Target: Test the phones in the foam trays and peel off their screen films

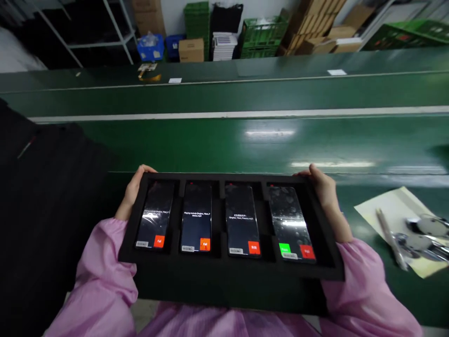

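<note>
A black foam tray (245, 270) is held level in front of me over the near edge of the green bench. My left hand (135, 191) grips its left end and my right hand (323, 189) its right end, with fingers partly hidden behind the foam. Several smartphones lie face up in its slots, screens lit: a left phone (154, 215), a second phone (196, 217), a third phone (242, 220) and a right phone (289, 222). Each screen shows a red or orange button; the right one also has a green button. Barcode stickers sit near their lower edges.
On the bench (196, 140) at right, a pen (391, 238) and metal tools (421, 241) lie on yellowish paper (377, 203). Black cloth (45, 210) fills the left side. Green crates (263, 35) and a cardboard box (191, 50) stand beyond the bench.
</note>
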`<state>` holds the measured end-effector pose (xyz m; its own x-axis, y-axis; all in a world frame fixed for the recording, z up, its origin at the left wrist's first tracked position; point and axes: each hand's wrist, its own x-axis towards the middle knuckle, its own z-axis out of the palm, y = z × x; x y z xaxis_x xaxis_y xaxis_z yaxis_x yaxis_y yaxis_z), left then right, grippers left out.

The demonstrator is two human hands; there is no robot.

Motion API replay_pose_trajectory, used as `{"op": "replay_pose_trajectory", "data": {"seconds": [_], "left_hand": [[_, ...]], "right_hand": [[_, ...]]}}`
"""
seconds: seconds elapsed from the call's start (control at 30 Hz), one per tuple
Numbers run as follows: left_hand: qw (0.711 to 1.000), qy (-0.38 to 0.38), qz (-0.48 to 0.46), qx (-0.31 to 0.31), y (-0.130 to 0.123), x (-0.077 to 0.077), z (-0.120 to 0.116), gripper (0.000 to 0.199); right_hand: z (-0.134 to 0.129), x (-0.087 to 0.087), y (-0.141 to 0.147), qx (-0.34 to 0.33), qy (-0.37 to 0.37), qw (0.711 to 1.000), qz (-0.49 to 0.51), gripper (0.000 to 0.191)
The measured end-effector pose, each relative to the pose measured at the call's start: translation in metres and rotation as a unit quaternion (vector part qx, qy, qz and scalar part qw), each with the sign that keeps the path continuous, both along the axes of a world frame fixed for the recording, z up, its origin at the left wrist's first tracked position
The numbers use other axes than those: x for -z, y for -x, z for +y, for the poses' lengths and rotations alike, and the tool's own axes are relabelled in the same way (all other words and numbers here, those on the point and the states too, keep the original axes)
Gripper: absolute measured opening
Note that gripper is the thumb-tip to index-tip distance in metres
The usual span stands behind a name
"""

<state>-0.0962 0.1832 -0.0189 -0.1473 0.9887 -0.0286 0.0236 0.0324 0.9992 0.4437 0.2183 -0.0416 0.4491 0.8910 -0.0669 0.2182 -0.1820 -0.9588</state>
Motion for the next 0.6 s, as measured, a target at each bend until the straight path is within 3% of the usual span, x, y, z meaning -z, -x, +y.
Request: {"op": "replay_pose_trajectory", "data": {"seconds": [0.1,0.17,0.27,0.33,0.37,0.4,0.43,0.53,0.6], "left_hand": [[0.995,-0.026,0.08,-0.05,0.001,-0.002,0.008,0.049],[0.982,-0.064,0.141,-0.111,0.001,-0.013,0.003,0.042],[0.949,-0.121,0.23,-0.181,-0.004,-0.037,-0.037,0.024],[0.939,-0.129,0.291,-0.134,-0.012,-0.048,-0.081,0.016],[0.919,-0.143,0.362,-0.062,-0.018,-0.049,-0.104,0.018],[0.896,-0.175,0.408,-0.001,-0.024,-0.047,-0.125,0.026],[0.874,-0.205,0.438,0.052,-0.031,-0.042,-0.144,0.039],[0.819,-0.224,0.516,0.108,-0.052,-0.019,-0.177,0.064],[0.804,-0.222,0.543,0.101,-0.06,-0.007,-0.181,0.071]], "right_hand": [[-0.001,-0.009,0.004,-0.034,-0.009,0.998,-0.045,0.039],[-0.016,-0.021,0.007,-0.035,-0.056,0.993,-0.099,0.038],[-0.07,-0.046,0.015,-0.065,-0.154,0.966,-0.198,0.033],[-0.121,-0.057,0.025,-0.159,-0.187,0.937,-0.248,0.028],[-0.147,-0.06,0.03,-0.21,-0.196,0.921,-0.264,0.026],[-0.169,-0.061,0.035,-0.249,-0.217,0.897,-0.293,0.023],[-0.188,-0.06,0.04,-0.271,-0.246,0.856,-0.365,0.025],[-0.217,-0.054,0.05,-0.277,-0.26,0.773,-0.509,0.028],[-0.219,-0.053,0.058,-0.253,-0.26,0.774,-0.519,0.027]]}}
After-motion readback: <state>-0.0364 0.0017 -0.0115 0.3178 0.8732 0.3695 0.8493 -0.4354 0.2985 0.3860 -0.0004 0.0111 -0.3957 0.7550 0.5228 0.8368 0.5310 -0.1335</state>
